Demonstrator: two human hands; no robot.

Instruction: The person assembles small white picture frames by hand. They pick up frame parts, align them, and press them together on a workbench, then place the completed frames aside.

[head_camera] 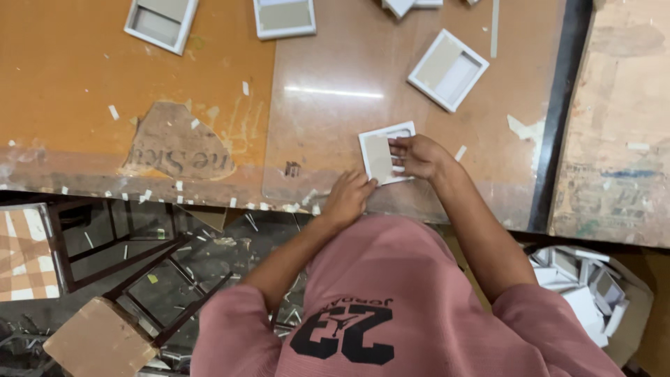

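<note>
Both hands are engaged on one small white frame [386, 152], which lies near the front edge of the orange-brown surface [84, 77], on the clear sheet [335, 126] covering its middle part. A tan backing card [379, 158] sits in the frame's opening. The left hand [347, 197] is at the frame's lower corner, its fingers curled and pinching the frame's edge. The right hand [419, 156] rests on the frame's right side, its fingers bent down and pressing on the frame and card. A second white frame with tan insert [447, 69] lies farther back to the right, well apart. Two more frames [161, 22] [284, 17] lie along the far edge. Paper scraps are scattered across the surface. A box of white frame pieces [593, 293] stands below at the person's right, and a wooden stool [98, 342] below at the left.
</note>
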